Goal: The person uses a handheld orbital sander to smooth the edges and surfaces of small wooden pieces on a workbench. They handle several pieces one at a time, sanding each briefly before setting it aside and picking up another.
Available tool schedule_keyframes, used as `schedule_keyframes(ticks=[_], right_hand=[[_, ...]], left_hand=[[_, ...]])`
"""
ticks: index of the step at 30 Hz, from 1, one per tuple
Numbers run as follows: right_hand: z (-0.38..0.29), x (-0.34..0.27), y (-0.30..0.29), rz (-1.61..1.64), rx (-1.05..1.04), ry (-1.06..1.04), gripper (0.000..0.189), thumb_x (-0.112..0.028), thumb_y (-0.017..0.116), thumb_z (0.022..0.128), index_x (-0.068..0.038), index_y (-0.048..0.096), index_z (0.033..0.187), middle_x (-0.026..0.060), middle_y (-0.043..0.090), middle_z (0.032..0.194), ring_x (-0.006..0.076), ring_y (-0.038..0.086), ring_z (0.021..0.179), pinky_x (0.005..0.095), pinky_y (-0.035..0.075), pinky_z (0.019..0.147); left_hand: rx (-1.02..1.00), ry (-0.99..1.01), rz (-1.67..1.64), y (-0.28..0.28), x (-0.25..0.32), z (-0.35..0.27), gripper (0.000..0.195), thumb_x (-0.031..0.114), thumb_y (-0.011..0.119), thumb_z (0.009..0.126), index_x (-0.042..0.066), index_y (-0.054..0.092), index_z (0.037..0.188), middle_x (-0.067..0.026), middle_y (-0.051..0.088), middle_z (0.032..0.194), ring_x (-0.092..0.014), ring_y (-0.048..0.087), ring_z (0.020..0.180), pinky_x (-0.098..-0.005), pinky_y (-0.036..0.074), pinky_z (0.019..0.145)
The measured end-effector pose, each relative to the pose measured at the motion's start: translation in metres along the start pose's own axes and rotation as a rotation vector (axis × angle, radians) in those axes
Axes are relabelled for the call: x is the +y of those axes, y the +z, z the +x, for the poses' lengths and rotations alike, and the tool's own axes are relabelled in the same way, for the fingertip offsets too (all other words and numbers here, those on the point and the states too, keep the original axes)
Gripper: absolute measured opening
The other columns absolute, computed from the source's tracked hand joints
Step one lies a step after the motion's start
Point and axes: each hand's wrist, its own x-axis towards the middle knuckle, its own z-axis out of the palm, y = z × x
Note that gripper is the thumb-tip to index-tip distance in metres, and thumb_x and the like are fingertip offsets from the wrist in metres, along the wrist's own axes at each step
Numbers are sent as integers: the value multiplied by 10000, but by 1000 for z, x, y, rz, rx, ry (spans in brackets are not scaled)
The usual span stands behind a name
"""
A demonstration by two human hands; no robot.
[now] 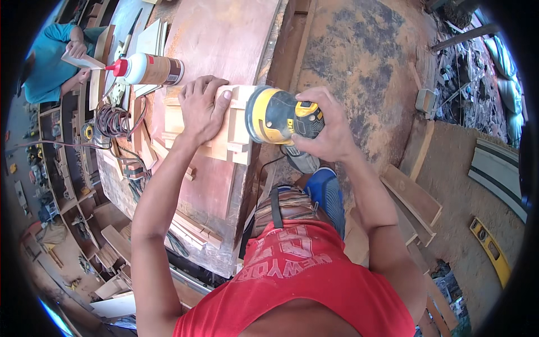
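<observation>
My right hand [326, 126] grips the black and yellow body of a DeWalt random orbital sander [276, 114]. The sander is tipped on its side, its round pad turned toward the end of a pale wooden piece [238, 126] at the workbench edge. Whether the pad touches the wood I cannot tell. My left hand [204, 107] presses flat on that wooden piece, fingers spread and thumb toward the sander. Small wooden blocks and strips are part of its upper side. Beyond my left hand a glue bottle [153, 69] with a red cap appears above the bench.
The plywood-topped workbench [210, 33] carries coiled cable [111, 122], wooden strips [196, 229] and offcuts. Across it, a person in a teal shirt [50, 63] holds a board. Shelves [67, 181] stand to the left. Boards [412, 196] and a yellow spirit level [490, 252] lie at right.
</observation>
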Motion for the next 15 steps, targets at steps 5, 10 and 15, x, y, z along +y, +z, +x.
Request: schedule_keyframes(ticks=[5, 10, 15], right_hand=[[5, -2, 2, -9, 13, 8, 661, -135, 863, 659, -92, 657, 1285, 151, 666, 1213, 346, 700, 1089, 426, 576, 943], [6, 1, 4, 10, 29, -29, 664, -130, 866, 656, -92, 657, 1285, 147, 663, 1215, 345, 699, 1093, 427, 580, 945], [0, 7, 6, 0, 48, -13, 677, -115, 875, 661, -89, 643, 1296, 145, 662, 1220, 336, 692, 1106, 419, 569, 959]], left_hand=[[-25, -14, -24, -2, 1, 1, 501, 527, 519, 1080, 134, 738, 1299, -136, 652, 1336, -349, 544, 1300, -538, 319, 1158], [-8, 6, -9, 1, 0, 0, 497, 523, 515, 1081, 136, 738, 1300, -133, 653, 1333, -348, 548, 1296, -541, 320, 1154], [-10, 2, -7, 1, -2, -1, 477, 508, 528, 1076, 139, 740, 1292, -132, 654, 1329, -348, 549, 1288, -542, 323, 1147]])
